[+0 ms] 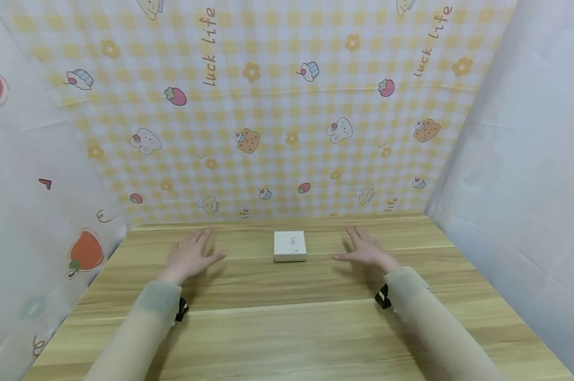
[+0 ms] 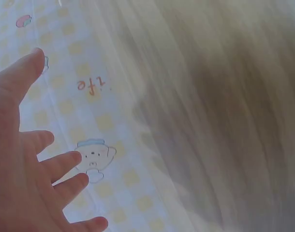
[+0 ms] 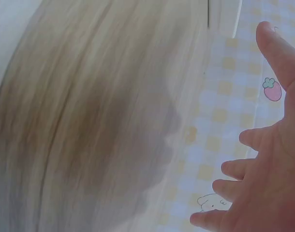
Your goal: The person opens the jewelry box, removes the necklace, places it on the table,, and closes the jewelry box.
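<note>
A small square white box [image 1: 289, 244] with a thin pink drawing on its top lies on the wooden table, near the back. To its left my left hand [image 1: 190, 255] is held with fingers spread and holds nothing. My right hand [image 1: 365, 251] is on the other side of the box, its fingers spread too and its thumb toward the box. Both hands are apart from the box. Part of the white box [image 3: 226, 17] shows at the top of the right wrist view. The left wrist view has my left hand [image 2: 36, 159] with the fingers extended and no box in sight.
The wood-grain table [image 1: 287, 338] ends at a yellow checked cloth [image 1: 277, 111] with cartoon prints behind it. A white printed cloth [image 1: 34, 159] hangs on the left and a plain pale cloth [image 1: 520, 174] on the right. Each wrist wears a black device [image 1: 383, 297] under a rolled sleeve.
</note>
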Tool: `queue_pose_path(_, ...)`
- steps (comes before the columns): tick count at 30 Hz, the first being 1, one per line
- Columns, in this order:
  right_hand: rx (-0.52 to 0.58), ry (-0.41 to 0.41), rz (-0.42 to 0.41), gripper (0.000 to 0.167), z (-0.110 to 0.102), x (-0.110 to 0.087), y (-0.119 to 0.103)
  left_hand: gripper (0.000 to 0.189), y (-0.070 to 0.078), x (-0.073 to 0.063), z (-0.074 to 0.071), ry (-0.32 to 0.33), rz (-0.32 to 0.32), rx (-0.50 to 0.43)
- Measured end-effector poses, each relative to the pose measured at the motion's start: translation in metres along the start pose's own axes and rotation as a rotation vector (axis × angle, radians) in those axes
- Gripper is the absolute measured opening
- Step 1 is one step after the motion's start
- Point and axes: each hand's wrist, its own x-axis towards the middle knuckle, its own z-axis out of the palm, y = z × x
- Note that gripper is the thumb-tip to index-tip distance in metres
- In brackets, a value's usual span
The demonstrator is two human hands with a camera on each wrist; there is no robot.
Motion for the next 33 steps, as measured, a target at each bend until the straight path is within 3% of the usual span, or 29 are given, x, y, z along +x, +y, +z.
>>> queue_pose_path(9, 0.148, 0.005, -0.109, 0.103, 0.009, 0.007, -0.013, 0.101, 0.020, 0.009, 0.012, 0.025, 0.063, -0.074)
queue_pose_path(21, 0.313, -0.041, -0.067, 0.094, 0.019, 0.011, -0.027, 0.090, 0.041, 0.015, 0.024, 0.008, 0.116, -0.139)
queue_pose_path(33, 0.303, -0.057, -0.059, 0.085, 0.028, 0.020, -0.041, 0.090, 0.064, 0.022, 0.034, -0.053, 0.113, -0.230)
